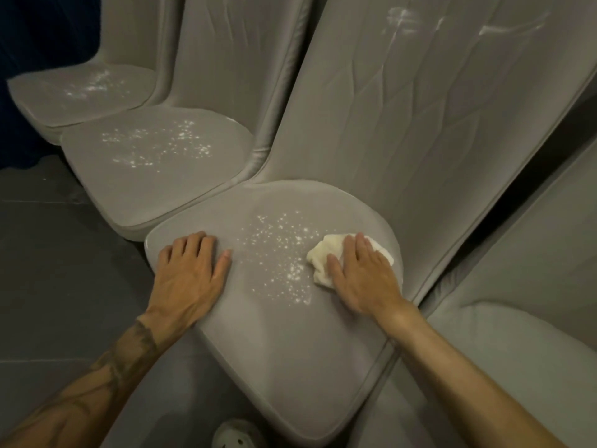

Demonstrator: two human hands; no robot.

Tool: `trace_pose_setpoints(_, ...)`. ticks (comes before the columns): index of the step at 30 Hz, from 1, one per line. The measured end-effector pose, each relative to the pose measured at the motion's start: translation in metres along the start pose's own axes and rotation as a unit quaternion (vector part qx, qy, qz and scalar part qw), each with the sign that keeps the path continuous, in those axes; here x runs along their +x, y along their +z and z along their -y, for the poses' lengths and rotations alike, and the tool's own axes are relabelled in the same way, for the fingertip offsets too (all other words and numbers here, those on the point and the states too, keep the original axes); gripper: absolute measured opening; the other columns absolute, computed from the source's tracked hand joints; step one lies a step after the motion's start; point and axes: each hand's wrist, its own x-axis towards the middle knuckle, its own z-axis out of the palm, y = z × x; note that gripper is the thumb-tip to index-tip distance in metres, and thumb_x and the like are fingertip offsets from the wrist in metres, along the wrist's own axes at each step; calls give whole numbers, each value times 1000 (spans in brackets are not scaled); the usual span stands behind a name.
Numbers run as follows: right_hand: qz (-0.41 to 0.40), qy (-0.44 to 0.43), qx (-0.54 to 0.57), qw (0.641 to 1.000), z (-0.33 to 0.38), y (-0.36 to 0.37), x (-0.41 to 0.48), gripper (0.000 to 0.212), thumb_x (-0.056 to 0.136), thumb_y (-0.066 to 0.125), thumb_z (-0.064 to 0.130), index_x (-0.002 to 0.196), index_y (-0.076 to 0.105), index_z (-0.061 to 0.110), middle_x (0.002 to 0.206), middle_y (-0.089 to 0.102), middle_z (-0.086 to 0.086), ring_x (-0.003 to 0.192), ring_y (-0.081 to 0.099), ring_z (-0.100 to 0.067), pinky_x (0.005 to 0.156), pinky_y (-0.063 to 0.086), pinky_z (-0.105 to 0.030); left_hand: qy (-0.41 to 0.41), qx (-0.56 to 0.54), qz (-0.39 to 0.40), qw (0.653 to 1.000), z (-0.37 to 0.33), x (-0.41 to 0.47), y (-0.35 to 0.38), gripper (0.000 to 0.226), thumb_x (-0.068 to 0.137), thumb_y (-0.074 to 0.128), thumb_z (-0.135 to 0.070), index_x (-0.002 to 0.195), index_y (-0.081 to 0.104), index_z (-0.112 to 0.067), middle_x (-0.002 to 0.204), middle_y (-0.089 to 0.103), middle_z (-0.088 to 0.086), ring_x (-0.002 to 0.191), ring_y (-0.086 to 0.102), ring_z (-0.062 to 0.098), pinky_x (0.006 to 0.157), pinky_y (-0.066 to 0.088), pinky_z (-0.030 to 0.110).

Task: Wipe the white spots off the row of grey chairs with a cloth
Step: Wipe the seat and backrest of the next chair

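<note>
Seat (274,344) front half lies open, backrest (420,124) walls the far side, left hand (190,270) flat at left edge, neighbour seat (517,350) just beside on right.

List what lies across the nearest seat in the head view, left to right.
From the left: left hand flat on the seat → white spots → cloth, with the right hand pressing on it.

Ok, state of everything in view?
nearest seat: white spots across the middle
middle seat: spotted
far seat: spotted
rightmost seat: no spots visible
nearest backrest: white smears near top
cloth: crumpled, on nearest seat at spots' edge
left hand: flat on nearest seat
right hand: flat on cloth
</note>
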Motion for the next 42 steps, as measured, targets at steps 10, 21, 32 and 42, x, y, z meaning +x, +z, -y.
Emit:
trace_pose_setpoints(10, -18, 17, -34, 999, 7, 5, 12, 72, 108, 10, 52, 165, 3, 8, 174, 0, -10, 162, -2, -24, 132, 3, -42, 45, -13, -9, 999, 25, 50, -5, 41, 104, 35, -39, 98, 59, -6, 97, 53, 15, 85, 51, 34, 76, 45, 54)
trace_pose_setpoints(21, -41, 136, -47, 989, 17, 0, 42, 66, 110, 20, 47, 165, 9, 13, 174, 6, -12, 161, 7, -26, 130, 10, -44, 220, -16, 51, 974, 62, 98, -4, 40, 107, 35, -37, 91, 61, -11, 92, 54, 9, 83, 54, 33, 79, 49, 55)
trace_pose_setpoints(32, -68, 167, -99, 979, 9, 3, -8, 61, 110, 22, 42, 164, 20, 15, 172, 17, -11, 159, 17, -27, 128, 16, -42, 318, -121, -49, 939, 85, 115, 18, 25, 105, 43, -35, 91, 55, -17, 92, 46, -2, 81, 37, 16, 74, 26, 32)
trace_pose_setpoints(42, -33, 162, -10, 986, 90, 18, -98, 78, 104, -10, 49, 158, 28, 9, 164, 28, -21, 151, 29, -38, 119, 36, -51, 349, -125, -97, 924, 95, 117, 29, 17, 103, 44, -28, 92, 51, -17, 92, 47, 2, 82, 41, 20, 75, 31, 34)
